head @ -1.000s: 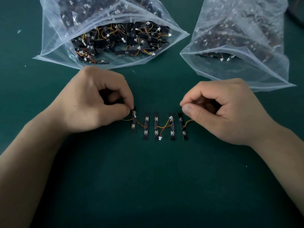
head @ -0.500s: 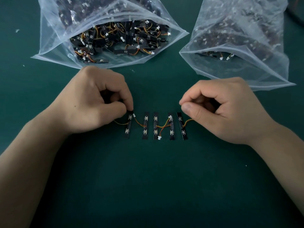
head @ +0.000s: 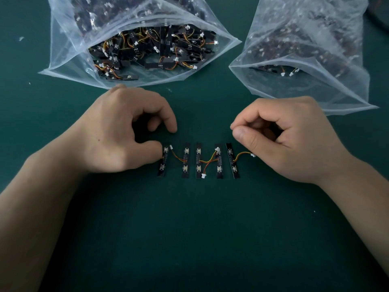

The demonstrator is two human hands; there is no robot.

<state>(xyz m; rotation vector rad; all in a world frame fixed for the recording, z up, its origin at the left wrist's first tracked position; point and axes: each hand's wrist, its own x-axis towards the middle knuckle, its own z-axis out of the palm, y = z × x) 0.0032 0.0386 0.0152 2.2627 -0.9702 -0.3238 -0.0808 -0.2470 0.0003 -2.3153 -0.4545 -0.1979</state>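
Several small black circuit strips lie side by side in a row on the green mat (head: 189, 228), each with two tiny buttons and orange-yellow wires ending in white plugs. My left hand (head: 117, 135) sits at the row's left end. Its thumb tip touches the leftmost strip (head: 161, 168), and its index finger is lifted off, curled above the mat. My right hand (head: 290, 140) rests at the right end beside the rightmost strip (head: 234, 165). Its thumb and index tips are pressed together with nothing visible between them. That strip's wire plug (head: 253, 154) lies against the thumb's underside.
Two open clear plastic bags lie behind the hands. The left bag (head: 69, 64) shows a heap of the same black strips and wires at its mouth. The right bag (head: 315, 95) holds more, mostly blurred by the plastic.
My left hand let go of its pinch on the leftmost strip after sliding it slightly left; the index finger lifted and only the thumb stays on it. My right hand barely moved.
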